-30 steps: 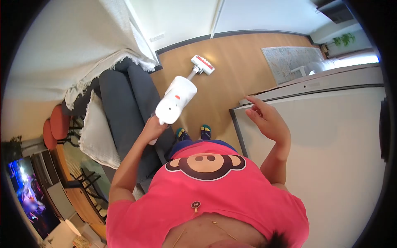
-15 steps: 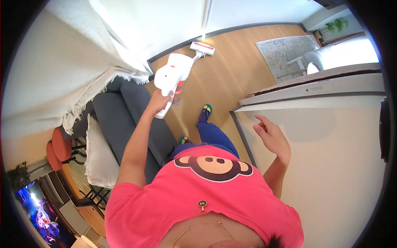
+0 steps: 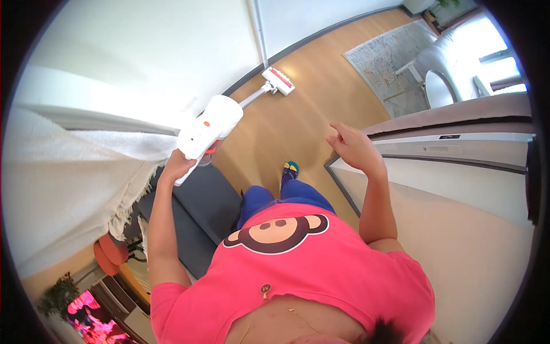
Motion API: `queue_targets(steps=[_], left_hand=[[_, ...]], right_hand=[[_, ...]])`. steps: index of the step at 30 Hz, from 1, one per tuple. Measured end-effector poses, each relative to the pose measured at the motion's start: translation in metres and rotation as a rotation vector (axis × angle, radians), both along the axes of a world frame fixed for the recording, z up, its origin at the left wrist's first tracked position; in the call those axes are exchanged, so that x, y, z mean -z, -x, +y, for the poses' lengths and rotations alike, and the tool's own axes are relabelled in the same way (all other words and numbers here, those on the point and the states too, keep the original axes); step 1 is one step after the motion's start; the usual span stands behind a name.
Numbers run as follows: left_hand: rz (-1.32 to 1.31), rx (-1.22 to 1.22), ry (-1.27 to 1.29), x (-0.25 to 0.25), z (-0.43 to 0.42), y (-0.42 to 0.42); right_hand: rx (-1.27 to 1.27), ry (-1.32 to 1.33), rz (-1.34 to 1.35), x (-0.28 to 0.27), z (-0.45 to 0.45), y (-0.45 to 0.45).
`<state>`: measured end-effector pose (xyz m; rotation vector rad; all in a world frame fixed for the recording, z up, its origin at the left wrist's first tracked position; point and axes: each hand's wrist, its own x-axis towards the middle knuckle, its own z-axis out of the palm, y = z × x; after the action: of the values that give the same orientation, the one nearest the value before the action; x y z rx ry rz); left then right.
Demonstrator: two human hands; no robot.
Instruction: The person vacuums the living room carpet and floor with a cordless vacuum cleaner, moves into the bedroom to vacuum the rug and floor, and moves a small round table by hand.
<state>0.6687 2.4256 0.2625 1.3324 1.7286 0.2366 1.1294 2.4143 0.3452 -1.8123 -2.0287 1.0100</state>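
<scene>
My left hand (image 3: 179, 166) is wrapped around the handle of a white cordless stick vacuum cleaner (image 3: 212, 123). A red-orange part and a clear dust cup show under its body. From there a grey tube runs to the floor head (image 3: 279, 82), which is white with a red strip and rests on the wood floor near the wall's base. My right hand (image 3: 356, 150) is raised in the air with its fingers loosely bent and apart, holding nothing. It is nearest to the edge of a pale cabinet or partition on the right.
A dark grey sofa (image 3: 200, 212) stands beside my left arm, with a fringed cream cloth (image 3: 74, 189) hanging behind it. On the right are a pale partition (image 3: 452, 229) and, farther off, a patterned rug (image 3: 389, 63). A lit screen (image 3: 94, 318) is at the lower left.
My left hand has moved left and toward me with the vacuum cleaner, and its floor head has turned nearer the wall. My right hand has risen and shifted left. The view has turned.
</scene>
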Motion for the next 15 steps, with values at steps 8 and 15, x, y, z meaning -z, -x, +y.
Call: queue_targets(steps=[8, 15], left_hand=[[0.048, 0.341, -0.157, 0.032, 0.112, -0.057], [-0.117, 0.404, -0.193, 0.077, 0.209, -0.089]], right_hand=[[0.166, 0.052, -0.041, 0.032, -0.012, 0.006], [0.630, 0.189, -0.085, 0.003, -0.040, 0.083]])
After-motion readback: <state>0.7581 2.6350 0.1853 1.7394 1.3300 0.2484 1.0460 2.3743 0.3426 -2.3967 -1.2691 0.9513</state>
